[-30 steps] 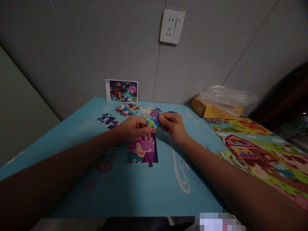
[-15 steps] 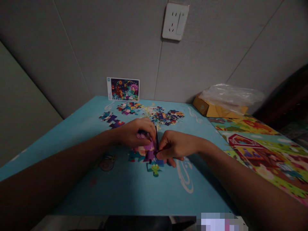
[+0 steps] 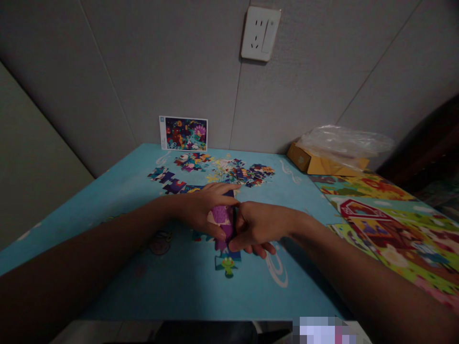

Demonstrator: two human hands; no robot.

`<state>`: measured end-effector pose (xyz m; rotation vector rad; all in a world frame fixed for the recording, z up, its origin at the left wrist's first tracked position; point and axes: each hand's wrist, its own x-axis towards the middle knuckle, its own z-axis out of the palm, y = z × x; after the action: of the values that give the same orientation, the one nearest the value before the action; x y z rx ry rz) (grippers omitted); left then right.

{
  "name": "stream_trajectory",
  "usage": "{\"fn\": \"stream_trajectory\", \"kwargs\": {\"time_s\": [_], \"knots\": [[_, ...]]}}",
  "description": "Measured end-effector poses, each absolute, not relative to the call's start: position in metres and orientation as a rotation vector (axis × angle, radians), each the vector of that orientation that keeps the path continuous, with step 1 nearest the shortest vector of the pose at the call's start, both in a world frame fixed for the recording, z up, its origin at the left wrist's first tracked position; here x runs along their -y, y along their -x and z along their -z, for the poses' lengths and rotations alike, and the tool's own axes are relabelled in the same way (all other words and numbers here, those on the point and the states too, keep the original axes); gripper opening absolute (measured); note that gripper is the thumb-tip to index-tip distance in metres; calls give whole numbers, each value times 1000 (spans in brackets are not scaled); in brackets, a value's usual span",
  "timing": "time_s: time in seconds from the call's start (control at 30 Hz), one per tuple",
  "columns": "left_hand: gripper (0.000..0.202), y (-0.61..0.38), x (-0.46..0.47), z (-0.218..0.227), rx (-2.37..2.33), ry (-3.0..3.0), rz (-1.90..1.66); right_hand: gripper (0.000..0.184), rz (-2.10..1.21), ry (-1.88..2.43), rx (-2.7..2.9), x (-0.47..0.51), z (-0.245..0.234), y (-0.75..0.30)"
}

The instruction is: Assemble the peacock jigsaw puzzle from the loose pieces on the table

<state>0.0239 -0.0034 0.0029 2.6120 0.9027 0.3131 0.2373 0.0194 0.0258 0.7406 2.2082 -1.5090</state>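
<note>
A partly joined jigsaw puzzle (image 3: pixel 221 216) with a purple figure lies at mid-table, and a green frog piece (image 3: pixel 227 265) juts from its near end. My left hand (image 3: pixel 206 208) rests across it, fingers stretched over the far part and thumb on the purple area. Against the puzzle's right edge, my right hand (image 3: pixel 260 227) is closed, with its index finger curled and thumb low on the edge. Any loose piece between those fingers is hidden. Both hands cover much of the joined section.
Loose puzzle pieces (image 3: pixel 247 174) lie in a heap beyond my hands, with joined clusters (image 3: pixel 167 180) to the left. A picture card (image 3: pixel 184 134) leans on the wall. At right are a yellow box (image 3: pixel 328 165), a plastic bag (image 3: pixel 344 143) and a colourful farm picture (image 3: pixel 401 229).
My left hand's fingers have straightened from a curl and lie flatter over the puzzle. The joined section has shifted slightly toward me, and my right hand has come a little nearer with it.
</note>
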Motion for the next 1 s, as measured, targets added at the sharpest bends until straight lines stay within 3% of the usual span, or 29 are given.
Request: {"fn": "stream_trajectory", "kwargs": {"time_s": [0.33,0.5,0.73,1.0], "knots": [[83,-25,5,-1,-937,-2602,-331,26,1504,-756,-2153,-14,-30,-234],[64,-21,2,-5,-908,-2468,-338,28,1490,-727,-2145,-13,-32,-234],[100,-26,3,-1,-898,-2600,-280,29,1440,-790,-2057,-5,-36,-230],[97,-26,4,-2,-895,-2645,-239,42,1276,-724,-1905,-3,-41,-230]]}}
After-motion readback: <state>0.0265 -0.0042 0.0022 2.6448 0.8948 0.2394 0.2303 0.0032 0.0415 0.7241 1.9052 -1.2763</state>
